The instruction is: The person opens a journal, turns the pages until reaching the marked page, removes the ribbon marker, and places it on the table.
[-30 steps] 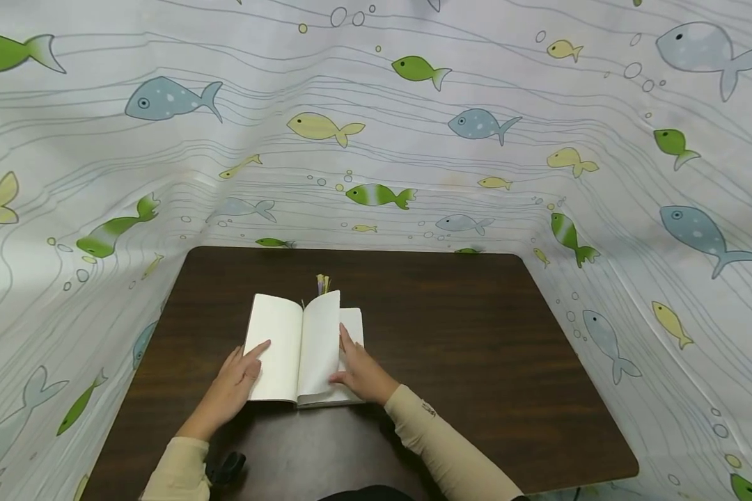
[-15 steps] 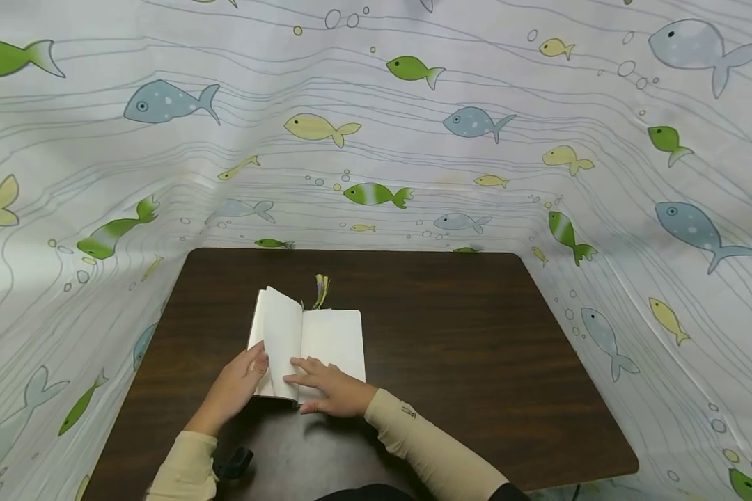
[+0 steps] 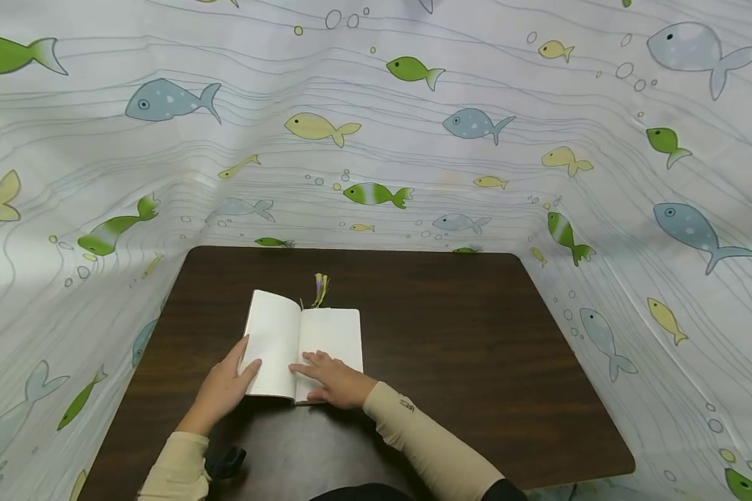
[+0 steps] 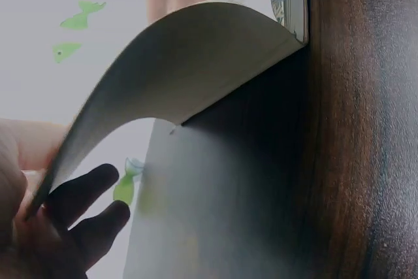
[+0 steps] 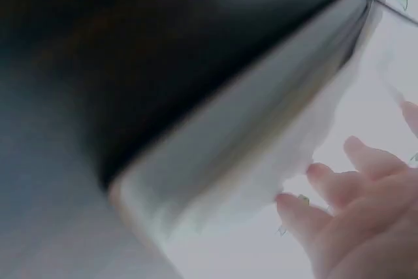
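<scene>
Notebook (image 3: 302,346) pages lie open on the dark table (image 3: 451,362) directly in front of me, blank and cream-coloured, with both my hands on them. My left hand (image 3: 225,385) is at the outer edge of the left-hand page, thumb on top and fingers (image 4: 85,191) curled underneath, pinching a single leaf that the left wrist view shows bowed upward in an arch. My right hand (image 3: 335,379) lies with fingers straight and spread, pressing flat on the lower part of the right-hand page just beside the centre fold. Ribbon bookmarks (image 3: 320,289) stick out from the top of the spine, beyond my fingertips. A small black object (image 3: 225,462) sits on the table close to my left sleeve; I cannot tell what it is. A curtain printed with fish (image 3: 376,139) hangs around the far side and both flanks of the table.

I judge the main risk to be the lifted leaf: it is thin and already bent, so a pull sideways rather than along its curve could crease it or tear it near the fold. My thumb may also be pinching more than one leaf; the edge is too blurred to tell. If my right hand eases off, the notebook could slide toward me or flip shut.
</scene>
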### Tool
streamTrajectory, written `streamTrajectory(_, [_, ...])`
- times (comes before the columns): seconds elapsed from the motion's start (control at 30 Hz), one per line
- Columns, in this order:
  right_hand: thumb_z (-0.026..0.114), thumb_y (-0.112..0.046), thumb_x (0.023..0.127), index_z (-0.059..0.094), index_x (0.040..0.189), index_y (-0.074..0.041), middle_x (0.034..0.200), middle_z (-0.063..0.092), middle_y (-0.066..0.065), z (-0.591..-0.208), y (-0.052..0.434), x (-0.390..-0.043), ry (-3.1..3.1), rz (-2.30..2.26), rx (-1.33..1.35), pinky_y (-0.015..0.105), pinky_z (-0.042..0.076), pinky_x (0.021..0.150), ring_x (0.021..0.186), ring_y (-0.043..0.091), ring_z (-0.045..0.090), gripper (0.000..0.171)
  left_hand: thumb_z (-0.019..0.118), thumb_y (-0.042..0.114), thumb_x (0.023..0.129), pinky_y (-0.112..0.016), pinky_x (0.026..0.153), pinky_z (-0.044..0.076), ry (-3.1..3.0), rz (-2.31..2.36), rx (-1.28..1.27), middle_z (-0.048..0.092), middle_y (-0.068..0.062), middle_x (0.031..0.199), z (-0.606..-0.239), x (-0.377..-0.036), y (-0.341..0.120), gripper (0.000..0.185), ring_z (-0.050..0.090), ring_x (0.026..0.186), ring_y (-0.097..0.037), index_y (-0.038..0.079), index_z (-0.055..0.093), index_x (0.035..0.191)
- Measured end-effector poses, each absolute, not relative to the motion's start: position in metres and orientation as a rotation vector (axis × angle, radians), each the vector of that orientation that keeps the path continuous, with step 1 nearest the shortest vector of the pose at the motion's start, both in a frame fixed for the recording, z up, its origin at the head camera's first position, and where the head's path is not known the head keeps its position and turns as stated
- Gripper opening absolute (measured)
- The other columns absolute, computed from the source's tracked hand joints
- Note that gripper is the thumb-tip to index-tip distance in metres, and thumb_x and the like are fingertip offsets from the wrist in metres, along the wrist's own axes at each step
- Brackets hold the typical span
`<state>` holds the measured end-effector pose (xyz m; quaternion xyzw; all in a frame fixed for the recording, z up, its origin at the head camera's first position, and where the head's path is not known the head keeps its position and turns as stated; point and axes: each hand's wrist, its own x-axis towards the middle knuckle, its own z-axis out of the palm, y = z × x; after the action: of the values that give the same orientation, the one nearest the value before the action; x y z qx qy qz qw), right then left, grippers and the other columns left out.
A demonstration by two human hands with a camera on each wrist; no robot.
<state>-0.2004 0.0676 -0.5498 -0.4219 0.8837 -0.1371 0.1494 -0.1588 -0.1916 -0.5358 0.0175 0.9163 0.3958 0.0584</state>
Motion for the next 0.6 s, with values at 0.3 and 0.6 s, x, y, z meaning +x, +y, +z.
streamTrajectory(0.3, [0.072, -0.05, 0.09, 0.028, 0.162, -0.023, 0.17, 0.017, 0.007, -0.568, 0.101, -0.214, 2.653, -0.076, -0.996, 0.057, 0.034, 0.115, 0.155, 0.03, 0.017, 0.088, 0.047, 0.035, 0.109, -0.073, 0.101, 0.037, 2.793, 1.119, 0.113, 0.032, -0.035, 0.155, -0.541, -0.159, -0.199, 0.067, 0.04, 0.133, -0.06, 0.01, 0.017, 0.163])
streamTrajectory(0.6, [0.078, -0.055, 0.081, 0.024, 0.163, -0.015, 0.17, 0.012, 0.011, -0.569, 0.12, -0.22, 2.69, -0.129, -0.826, 0.062, 0.032, 0.114, 0.156, 0.031, 0.012, 0.105, 0.055, 0.033, 0.106, -0.085, 0.1, 0.021, 2.835, 1.136, 0.193, 0.004, -0.038, 0.162, -0.552, -0.16, -0.207, 0.064, 0.012, 0.141, -0.067, 0.002, 0.032, 0.157])
